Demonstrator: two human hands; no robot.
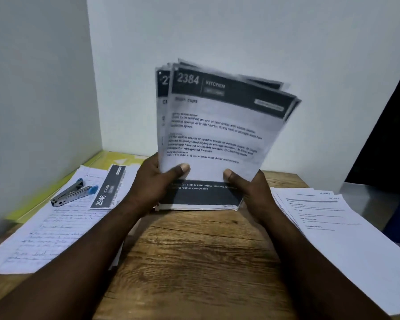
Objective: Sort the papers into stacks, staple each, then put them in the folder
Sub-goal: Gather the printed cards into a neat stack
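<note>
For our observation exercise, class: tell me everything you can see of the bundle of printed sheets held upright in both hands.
The bundle of printed sheets is white paper with dark header and footer bands; the front sheet reads 2384 KITCHEN. It stands nearly upright, its bottom edge seemingly resting on the wooden table, its top corners fanned out and blurred. The left hand and right hand grip its lower sides, thumbs pressed on the front.

pale walls (240, 31) in a corner; wooden table (194, 262)
</note>
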